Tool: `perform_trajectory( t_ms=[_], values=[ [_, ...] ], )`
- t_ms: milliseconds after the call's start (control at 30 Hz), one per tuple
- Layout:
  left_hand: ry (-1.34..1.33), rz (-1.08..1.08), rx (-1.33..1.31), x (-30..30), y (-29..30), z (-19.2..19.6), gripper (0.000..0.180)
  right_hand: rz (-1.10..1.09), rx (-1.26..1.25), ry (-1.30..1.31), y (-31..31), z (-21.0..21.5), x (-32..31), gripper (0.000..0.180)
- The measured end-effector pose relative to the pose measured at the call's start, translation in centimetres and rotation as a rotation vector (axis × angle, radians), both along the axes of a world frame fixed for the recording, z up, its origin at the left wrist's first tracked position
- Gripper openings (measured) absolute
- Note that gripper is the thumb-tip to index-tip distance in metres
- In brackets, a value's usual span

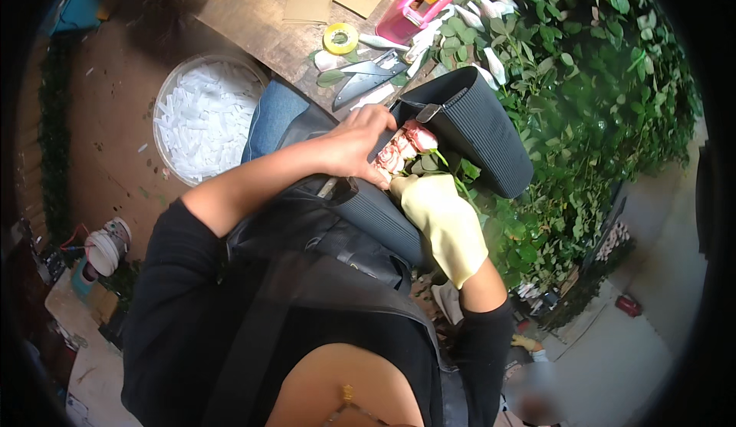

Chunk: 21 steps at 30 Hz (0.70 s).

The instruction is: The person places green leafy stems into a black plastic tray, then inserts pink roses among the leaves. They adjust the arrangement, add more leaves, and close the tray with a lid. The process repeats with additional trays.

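A small bunch of pink roses [400, 151] lies with its heads in a dark, ribbed sheet of wrapping, folded like an open book. My bare left hand [354, 145] spans the far left side of the blooms, thumb on the near side and fingers at the far side. My right hand [438, 220], in a pale yellow glove, closes around the near right side of the bunch; its fingertips are partly hidden by the flowers. One flap of the ribbed wrapping [487, 132] stands up at the right, and the other flap [376, 216] lies across my lap below both hands.
Beyond the wrapping, a wooden table [257, 17] bears a knife [360, 82], a yellow tape roll [340, 38] and a pink tape dispenser [420, 1]. Leafy stems [598, 97] with white-sleeved buds pile up at right. A tub of white paper strips [207, 116] stands left.
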<state>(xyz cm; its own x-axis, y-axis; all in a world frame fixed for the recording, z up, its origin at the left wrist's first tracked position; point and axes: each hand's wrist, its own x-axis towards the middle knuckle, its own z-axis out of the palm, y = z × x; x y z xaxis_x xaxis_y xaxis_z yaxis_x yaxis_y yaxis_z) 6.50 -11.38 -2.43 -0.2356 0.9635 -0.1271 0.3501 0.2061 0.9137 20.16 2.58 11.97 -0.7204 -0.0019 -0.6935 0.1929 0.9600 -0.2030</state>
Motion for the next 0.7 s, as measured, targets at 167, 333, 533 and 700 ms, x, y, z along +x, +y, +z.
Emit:
perform_trajectory(
  t_ms=[167,333,533,700],
  values=[
    [-0.028,-0.143,-0.137,0.3,0.7,-0.5,0.091,-0.448,0.018,0.210,-0.5,0.3,1.8,0.023],
    [0.045,-0.150,-0.108,0.2,0.9,-0.8,0.093,-0.245,0.192,0.214,-0.8,-4.8,1.7,0.018],
    [-0.038,0.025,-0.112,1.0,1.6,-0.8,0.055,-0.117,0.147,0.250,0.0,-5.4,2.1,0.016],
    [-0.050,0.101,-0.052,1.8,0.9,-2.1,0.039,-0.411,0.290,0.356,0.3,-3.6,3.0,0.029]
  ],
)
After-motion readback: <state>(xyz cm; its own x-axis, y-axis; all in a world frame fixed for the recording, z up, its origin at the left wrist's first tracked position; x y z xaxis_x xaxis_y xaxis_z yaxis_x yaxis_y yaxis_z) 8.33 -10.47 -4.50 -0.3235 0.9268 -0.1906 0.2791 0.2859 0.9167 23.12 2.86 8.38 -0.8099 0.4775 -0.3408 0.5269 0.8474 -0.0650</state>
